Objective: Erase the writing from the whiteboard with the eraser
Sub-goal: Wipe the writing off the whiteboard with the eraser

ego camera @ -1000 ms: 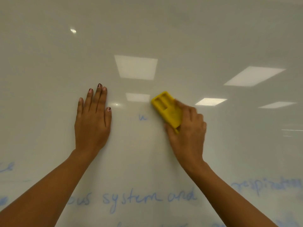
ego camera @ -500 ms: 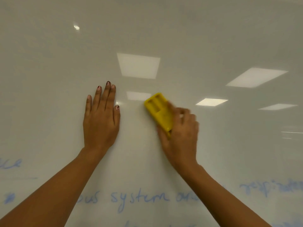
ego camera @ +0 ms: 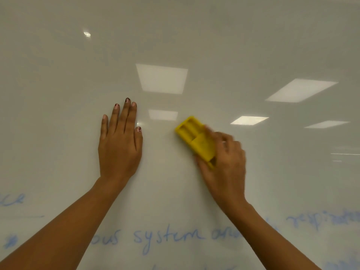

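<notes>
Now the right hand (ego camera: 224,158) grips the yellow rectangular plastic eraser (ego camera: 194,137), fingers curled over its lower end, pressing it against the glossy white whiteboard (ego camera: 194,36). It sits near the left hand (ego camera: 119,145), which lies flat on the board, fingers straight, holding nothing. The patch around the eraser looks clean; blue handwritten marker writing (ego camera: 169,237) runs lower down, beneath both forearms. Done well, the wipe needs the eraser's face flat, even pressure, and overlapping strokes brought down across that line.
</notes>
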